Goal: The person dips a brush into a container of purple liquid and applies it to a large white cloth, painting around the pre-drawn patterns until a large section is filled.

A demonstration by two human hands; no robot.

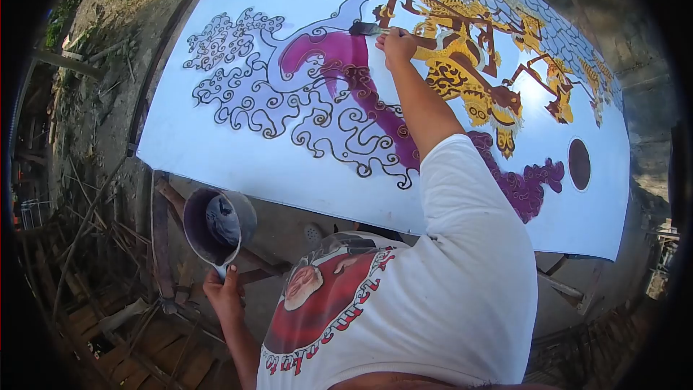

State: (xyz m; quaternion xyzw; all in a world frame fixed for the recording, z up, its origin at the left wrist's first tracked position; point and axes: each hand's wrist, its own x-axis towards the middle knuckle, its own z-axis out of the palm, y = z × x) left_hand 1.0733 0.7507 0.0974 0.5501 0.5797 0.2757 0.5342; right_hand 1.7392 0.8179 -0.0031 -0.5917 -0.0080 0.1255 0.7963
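My right hand [398, 48] is closed around a flat paintbrush [370, 29], its dark bristles against the top edge of a purple painted shape [328, 54]. That shape is part of a large white painted sheet [289, 173], stretched out in front of me. Low on the left, my left hand [227, 293] grips the handle of a dipper [249, 220], held off the sheet's near edge. The dipper tilts so that its inside shows, with greyish wet paint [222, 220] and a dark patch in it.
Gold and brown figures [462, 79], dark curling outlines [346, 137] and a dark oval [580, 164] cover parts of the sheet. Wooden poles [170, 202] stand beneath it. Dry branches and boards [79, 245] lie on the left, beside bare ground [119, 50].
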